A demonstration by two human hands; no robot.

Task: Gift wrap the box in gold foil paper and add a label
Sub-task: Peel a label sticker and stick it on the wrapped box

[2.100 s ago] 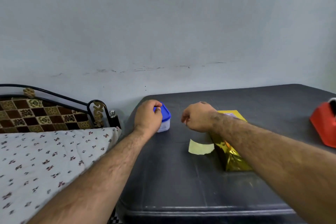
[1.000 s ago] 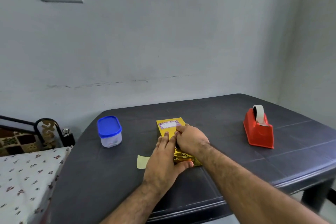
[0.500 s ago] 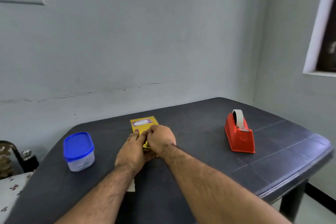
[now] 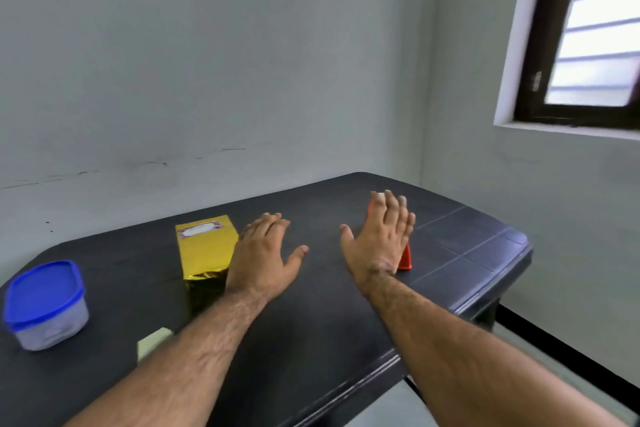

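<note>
From the head camera, my left hand (image 4: 265, 253) is flat and spread, fingers straight, palm down over the table (image 4: 346, 305), holding nothing. It lies just to the right of the box (image 4: 204, 250), its wrist edge close against the box's near right corner; whether skin touches foil I cannot tell. My right hand (image 4: 379, 239) is spread too, fingers straight and together, thumb out to the left, and it grips nothing. It sits in front of the red tape dispenser (image 4: 404, 258), hiding most of it; I cannot tell if it touches it.

The box lies flat on the table, wrapped in gold foil, with the label (image 4: 199, 229) stuck on its top face near the far end. To the left stands a tub (image 4: 46, 308) with a blue lid. A pale paper slip (image 4: 152, 345) lies beside my left forearm. A window (image 4: 588, 35) is at upper right.
</note>
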